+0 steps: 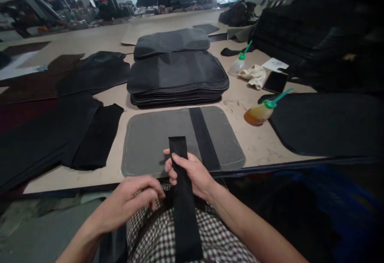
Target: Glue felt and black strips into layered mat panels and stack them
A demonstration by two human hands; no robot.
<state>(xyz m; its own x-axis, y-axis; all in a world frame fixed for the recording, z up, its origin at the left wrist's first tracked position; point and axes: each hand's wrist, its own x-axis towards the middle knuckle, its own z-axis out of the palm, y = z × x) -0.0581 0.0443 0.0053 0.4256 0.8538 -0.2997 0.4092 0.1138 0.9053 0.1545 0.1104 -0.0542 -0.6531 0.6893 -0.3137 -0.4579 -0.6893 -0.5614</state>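
A long black strip (183,199) hangs down over my checked clothing, its upper end standing above the table edge. My right hand (192,171) grips it near that end, thumb pressed on the front and fingers behind. To the left of the strip hovers my left hand (135,199), fingers loosely bent and apart from the thumb, with nothing visible in it. In front of me a grey rounded rectangular panel (156,135) lies flat at the table edge. Another black strip (204,139) lies across its right part, running from back to front.
Behind the panel stands a stack of dark rounded panels (177,73). To the right are a glue bottle (259,113) with amber liquid, a paler bottle (237,66), a crumpled cloth (253,75) and a large black panel (327,123). Black pieces (97,139) lie left.
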